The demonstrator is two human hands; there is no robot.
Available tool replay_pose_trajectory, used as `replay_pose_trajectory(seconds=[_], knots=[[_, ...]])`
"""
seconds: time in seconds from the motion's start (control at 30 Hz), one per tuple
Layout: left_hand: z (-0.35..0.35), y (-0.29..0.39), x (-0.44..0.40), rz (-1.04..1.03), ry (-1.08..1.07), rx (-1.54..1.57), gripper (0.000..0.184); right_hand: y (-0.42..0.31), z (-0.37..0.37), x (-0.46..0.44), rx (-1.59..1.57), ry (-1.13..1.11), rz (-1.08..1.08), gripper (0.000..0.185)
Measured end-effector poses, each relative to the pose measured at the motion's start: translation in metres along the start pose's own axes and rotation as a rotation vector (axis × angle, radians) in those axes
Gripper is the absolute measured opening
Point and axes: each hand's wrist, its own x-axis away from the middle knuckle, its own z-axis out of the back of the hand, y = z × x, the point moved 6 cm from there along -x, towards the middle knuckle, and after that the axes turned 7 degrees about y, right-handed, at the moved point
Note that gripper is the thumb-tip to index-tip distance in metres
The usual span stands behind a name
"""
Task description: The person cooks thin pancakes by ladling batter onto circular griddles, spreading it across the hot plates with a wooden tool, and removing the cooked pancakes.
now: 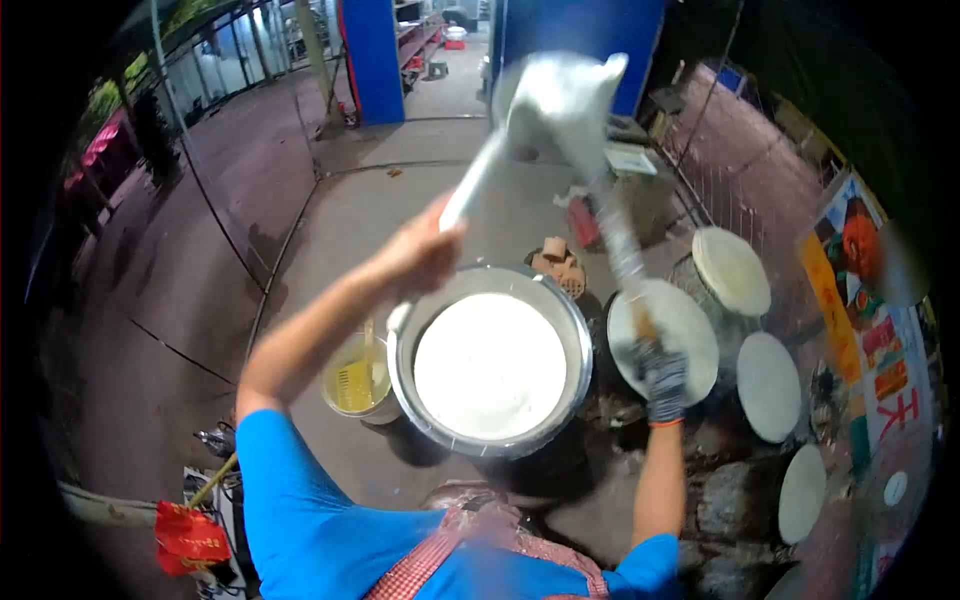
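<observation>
Left hand forward — elbow bent

A large round grey metal pot stands before the person, with white contents inside it. Just to its left is a small round pale bucket, in which lies a yellow slotted tool. Brown perforated clay bricks lie just behind the pot, and several pale flat round discs are on the right.

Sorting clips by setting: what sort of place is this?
Probably an outdoor cooking spot, perhaps a street stall: a metal pot holds a white mixture, pale round discs sit to its right, with a printed banner beyond.
</observation>
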Motion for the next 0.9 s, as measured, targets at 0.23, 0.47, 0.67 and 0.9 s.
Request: replay_pose_trajectory(seconds=[0.23, 0.47, 0.67, 0.9], knots=[[-0.067, -0.149, 0.021, 0.916, -0.084, 0.433, 0.005, 0.029, -0.006, 0.180, -0.541, -0.232, -0.978, 0.024], [-0.253, -0.188, 0.042, 0.849, -0.376, 0.161, 0.031, 0.091, 0.060, 0.328, -0.735, 0.283, -1.097, 0.035], [-0.426, -0.328, 0.134, 1.861, -0.679, 0.500, 0.023, 0.009, 0.125, 0.571, 0.012, 0.121, -1.370, 0.032], [-0.626, -0.412, 0.353, 2.073, -1.097, -0.121, 0.025, -0.179, 0.218, 0.749, 0.796, 0.240, -2.023, 0.027]])
